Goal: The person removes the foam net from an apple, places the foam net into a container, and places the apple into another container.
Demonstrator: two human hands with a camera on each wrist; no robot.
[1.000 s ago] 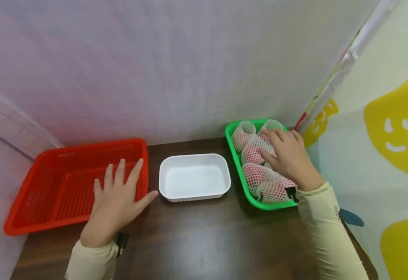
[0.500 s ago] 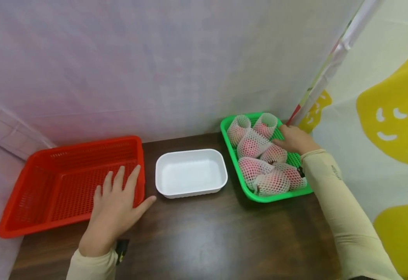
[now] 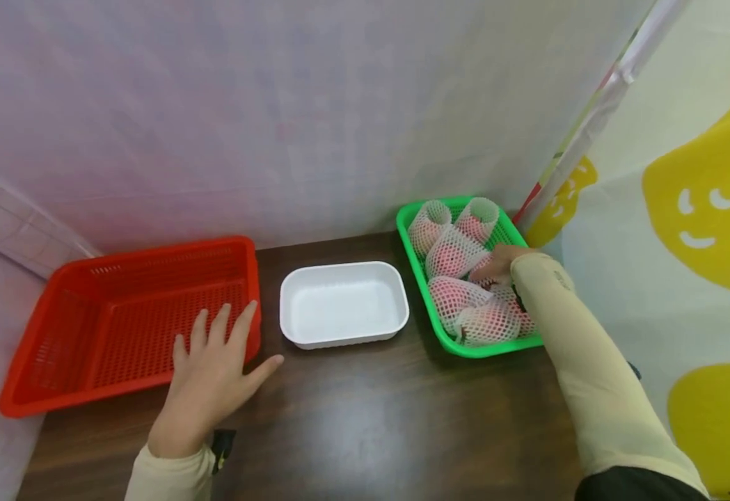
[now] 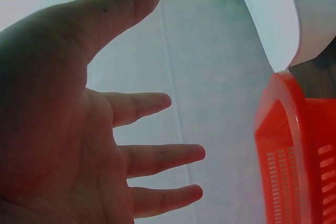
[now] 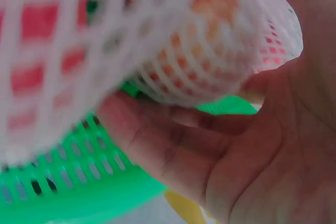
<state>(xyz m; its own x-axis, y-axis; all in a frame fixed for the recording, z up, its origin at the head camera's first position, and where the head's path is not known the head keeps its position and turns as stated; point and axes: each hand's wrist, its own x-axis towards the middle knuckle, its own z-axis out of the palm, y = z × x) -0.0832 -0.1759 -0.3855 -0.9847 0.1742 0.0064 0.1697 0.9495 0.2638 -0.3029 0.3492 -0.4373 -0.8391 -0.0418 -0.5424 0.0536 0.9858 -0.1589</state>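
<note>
In the head view, my right hand (image 3: 500, 262) reaches into the green basket (image 3: 429, 316) and grips a red fruit in a white foam net (image 3: 481, 263). The right wrist view shows the fingers (image 5: 168, 150) curled beneath this netted fruit (image 5: 194, 61), whose skin looks orange-red. More netted fruits, such as one netted fruit (image 3: 451, 254), lie around it in the basket. My left hand (image 3: 204, 379) holds nothing, fingers spread, over the near right corner of the red basket (image 3: 128, 393). The left wrist view shows its bare palm (image 4: 68, 145).
Between the two baskets, a white rectangular tray (image 3: 344, 306) stands on the dark wooden table (image 3: 365, 410). A pale cloth wall (image 3: 277, 125) rises behind them, and a printed sheet (image 3: 621, 292) hangs along the right side.
My right hand first drew back toward the green basket's right side, uncovering the fruits, then moved in and down onto one near the middle. The left hand stays nearly where it was.
</note>
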